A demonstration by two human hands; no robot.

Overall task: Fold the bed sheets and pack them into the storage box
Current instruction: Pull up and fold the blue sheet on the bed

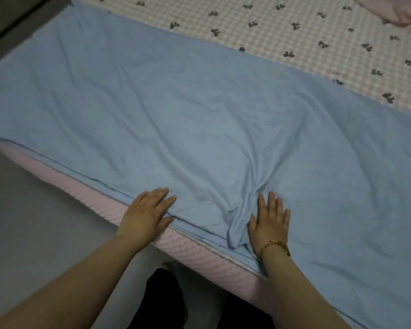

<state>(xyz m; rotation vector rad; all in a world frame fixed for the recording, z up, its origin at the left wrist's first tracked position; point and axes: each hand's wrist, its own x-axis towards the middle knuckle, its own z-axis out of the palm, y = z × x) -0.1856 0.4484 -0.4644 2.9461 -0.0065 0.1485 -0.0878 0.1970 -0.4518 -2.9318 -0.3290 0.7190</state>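
Head view is showing the light blue bed sheet lying folded along the near edge of the pink checked bed. The left hand and right hand are pressing it, fingers straight. Pushing the bunched fold between them may be locking in a crease.

Sheet lies spread along the near side of the bed, with the bed cover exposed behind it. Left hand and right hand rest flat on the sheet's near edge, a raised fold between them, against the right hand.

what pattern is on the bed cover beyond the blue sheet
Pink-and-white check with dark bows, on the bed cover; head view.
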